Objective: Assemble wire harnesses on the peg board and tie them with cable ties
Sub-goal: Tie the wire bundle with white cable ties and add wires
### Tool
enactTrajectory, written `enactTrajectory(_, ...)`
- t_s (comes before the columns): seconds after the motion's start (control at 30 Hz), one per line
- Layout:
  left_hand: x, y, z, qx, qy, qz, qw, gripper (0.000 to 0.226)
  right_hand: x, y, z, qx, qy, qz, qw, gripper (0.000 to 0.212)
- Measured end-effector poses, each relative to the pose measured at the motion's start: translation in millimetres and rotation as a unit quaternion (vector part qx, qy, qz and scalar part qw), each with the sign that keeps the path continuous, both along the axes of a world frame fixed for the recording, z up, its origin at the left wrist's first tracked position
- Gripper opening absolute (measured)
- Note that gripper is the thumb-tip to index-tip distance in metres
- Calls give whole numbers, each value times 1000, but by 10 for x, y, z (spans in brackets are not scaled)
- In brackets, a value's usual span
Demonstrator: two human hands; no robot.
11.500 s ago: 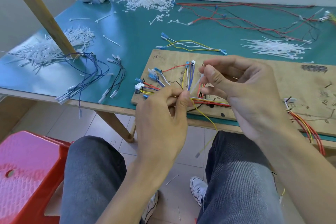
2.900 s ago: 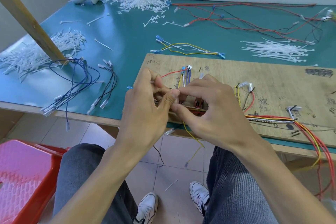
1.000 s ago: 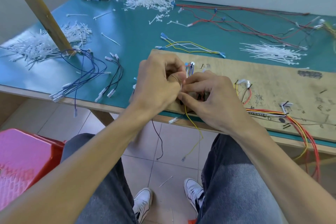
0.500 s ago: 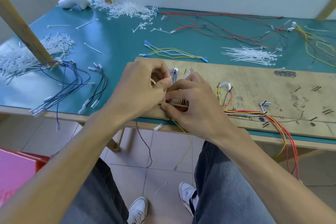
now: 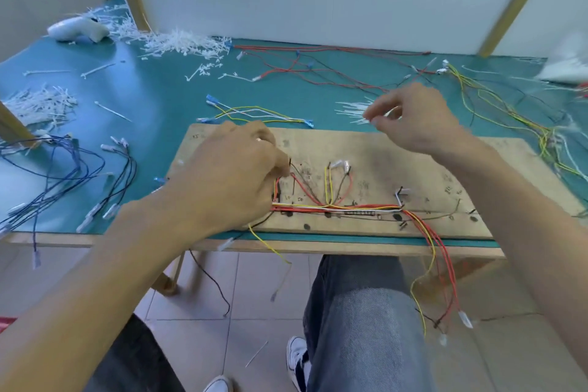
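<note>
Board's (image 5: 445, 169) left end: left fingers (image 5: 280, 162) pinch wires (image 5: 350, 207); right fingers (image 5: 385, 105) at ties (image 5: 350, 108), grip unclear.

Scrawled marks (image 5: 449, 190) on the peg board (image 5: 366, 145) — unreadable.

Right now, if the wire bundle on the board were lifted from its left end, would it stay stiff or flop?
Probably floppy: the wire bundle has loose ends drooping off the table edge. Likely light, being a few thin strands. It would probably splay, since branches fan out across the board.
</note>
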State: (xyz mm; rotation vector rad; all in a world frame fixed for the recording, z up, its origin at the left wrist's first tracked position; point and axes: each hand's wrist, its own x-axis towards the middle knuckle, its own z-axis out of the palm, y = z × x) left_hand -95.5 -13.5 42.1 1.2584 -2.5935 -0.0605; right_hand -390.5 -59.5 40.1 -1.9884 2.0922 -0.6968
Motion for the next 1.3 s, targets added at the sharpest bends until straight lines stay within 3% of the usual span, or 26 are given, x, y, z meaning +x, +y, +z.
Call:
enactTrajectory(0.13,-28,-16,6,2,-26,1,1000,44,-364,-451,-175,34,70,3,997,15)
enactTrajectory(0.3,-2,-28,-17,8,-19,-10,1000,41,-390,-706,-250,35,105,66,992,11)
enactTrajectory(0.4,40,-20,-31,13,41,-7,999,40,-381,-793,-190,42,149,104,983,5)
enactTrajectory(0.57,111,1,-2,15,185,34,982,37,-380,-826,-112,79,187,129,971,14)
enactTrajectory(0.83,133,34,7,17,251,59,966,34,-486,-751,-161,-53,79,79,992,9)
enactTrajectory(0.93,102,32,-18,31,252,67,965,35,-502,-715,-186,-84,51,87,991,3)
enactTrajectory(1.3,71,14,-107,41,271,76,959,33,-500,-670,-283,-202,-56,41,977,13)
